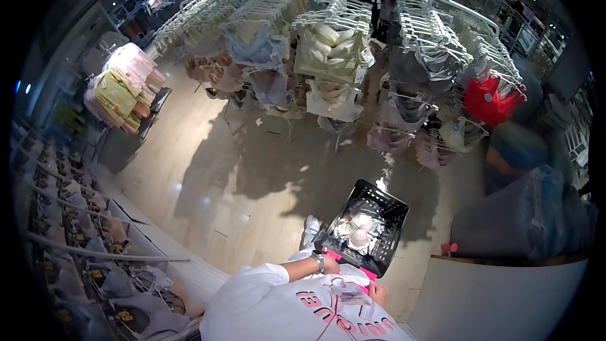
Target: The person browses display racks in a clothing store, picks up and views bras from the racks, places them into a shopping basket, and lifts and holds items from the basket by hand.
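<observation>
My left hand (329, 266), with a watch on the wrist, is closed at the near edge of a black shopping basket (396, 215). Its fingers are partly hidden, as is whatever they hold. Curled close to my shirt is my right hand (377, 293), beside a pale bra-like garment (348, 292); its grip cannot be made out. Pink handle parts (332, 254) show along the basket's near side, between the hands. Several pale and pink bras (360, 230) lie inside the basket.
Racks of hanging bras (331, 50) stand ahead, with a red bra (492, 101) at right. Pyjama-like garments (117, 91) hang at left. A bra display (95, 240) runs along the near left. Large wrapped bundles (505, 221) sit behind a white counter (499, 297).
</observation>
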Demonstrator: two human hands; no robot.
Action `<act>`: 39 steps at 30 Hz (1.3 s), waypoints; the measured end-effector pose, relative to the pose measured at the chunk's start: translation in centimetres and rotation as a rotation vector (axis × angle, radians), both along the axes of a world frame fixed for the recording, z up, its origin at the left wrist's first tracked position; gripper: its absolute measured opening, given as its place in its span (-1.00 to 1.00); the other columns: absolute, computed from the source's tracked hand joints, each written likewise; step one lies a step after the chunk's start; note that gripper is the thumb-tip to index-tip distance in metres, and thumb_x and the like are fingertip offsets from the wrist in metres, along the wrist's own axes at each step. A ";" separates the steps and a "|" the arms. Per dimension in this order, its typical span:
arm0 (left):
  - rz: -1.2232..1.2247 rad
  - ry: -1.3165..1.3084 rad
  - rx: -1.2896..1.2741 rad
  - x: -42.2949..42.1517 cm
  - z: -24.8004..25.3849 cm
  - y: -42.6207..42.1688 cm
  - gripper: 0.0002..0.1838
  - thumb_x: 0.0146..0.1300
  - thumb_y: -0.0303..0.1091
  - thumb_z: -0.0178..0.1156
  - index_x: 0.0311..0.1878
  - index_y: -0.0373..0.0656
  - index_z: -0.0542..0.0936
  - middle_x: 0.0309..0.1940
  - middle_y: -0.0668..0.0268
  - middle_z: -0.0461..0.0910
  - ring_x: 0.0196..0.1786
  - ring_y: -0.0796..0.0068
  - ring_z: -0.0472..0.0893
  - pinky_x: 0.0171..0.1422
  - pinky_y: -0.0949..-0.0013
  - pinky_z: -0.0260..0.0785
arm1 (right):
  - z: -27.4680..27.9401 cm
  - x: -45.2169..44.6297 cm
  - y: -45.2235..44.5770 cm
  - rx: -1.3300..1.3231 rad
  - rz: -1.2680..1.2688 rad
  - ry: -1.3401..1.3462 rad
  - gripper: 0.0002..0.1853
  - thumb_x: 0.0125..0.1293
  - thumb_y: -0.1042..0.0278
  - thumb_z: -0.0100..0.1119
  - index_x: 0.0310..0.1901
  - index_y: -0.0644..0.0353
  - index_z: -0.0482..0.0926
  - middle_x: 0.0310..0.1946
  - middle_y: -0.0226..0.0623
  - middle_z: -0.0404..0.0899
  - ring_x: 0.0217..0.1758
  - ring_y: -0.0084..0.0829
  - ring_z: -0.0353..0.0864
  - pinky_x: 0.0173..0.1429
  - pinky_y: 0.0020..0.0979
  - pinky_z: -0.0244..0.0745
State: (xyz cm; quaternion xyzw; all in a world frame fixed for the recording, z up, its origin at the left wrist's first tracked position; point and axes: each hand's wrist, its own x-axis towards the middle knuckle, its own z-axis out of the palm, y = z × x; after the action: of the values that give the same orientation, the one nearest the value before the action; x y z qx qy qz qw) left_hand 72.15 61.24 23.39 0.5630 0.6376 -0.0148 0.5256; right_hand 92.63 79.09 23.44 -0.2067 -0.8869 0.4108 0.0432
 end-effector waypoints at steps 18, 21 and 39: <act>0.307 -0.136 0.227 3.3 -4.2 -1.9 -0.71 0.11 -0.19 0.13 -0.31 -0.28 0.57 -0.35 -0.05 0.61 -0.25 -0.02 0.61 -0.15 0.09 0.42 | 1.7 -3.9 3.3 0.053 0.199 0.004 -0.60 0.22 0.14 0.06 -0.64 0.28 0.52 -0.69 0.01 0.45 -0.65 -0.03 0.41 -0.47 -0.09 0.26; 0.350 -0.192 0.274 3.6 -1.7 -2.4 -0.69 0.07 -0.25 0.18 -0.23 -0.29 0.45 -0.37 -0.07 0.57 -0.23 -0.01 0.58 -0.15 0.10 0.39 | 2.3 -5.1 4.3 0.107 0.277 -0.011 -0.61 0.23 0.15 0.05 -0.66 0.23 0.47 -0.70 -0.09 0.44 -0.62 -0.01 0.37 -0.39 -0.18 0.25; 1.308 -0.584 0.228 4.2 -9.7 -8.4 -0.71 0.27 -0.27 0.14 -0.03 -0.24 0.46 -0.20 0.19 0.60 -0.13 0.45 0.57 -0.05 0.40 0.41 | 0.4 -17.0 8.6 -0.288 -0.216 -0.031 -0.82 0.25 0.42 0.01 -0.24 0.36 0.52 -0.43 -0.27 0.52 -0.31 -0.50 0.47 -0.17 -0.52 0.36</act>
State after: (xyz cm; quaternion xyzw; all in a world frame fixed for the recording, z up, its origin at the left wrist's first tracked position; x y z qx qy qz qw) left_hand 76.36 52.79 13.67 0.0986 0.6752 0.5203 0.5135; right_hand 75.62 87.65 23.84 -0.3112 -0.7921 0.5232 0.0436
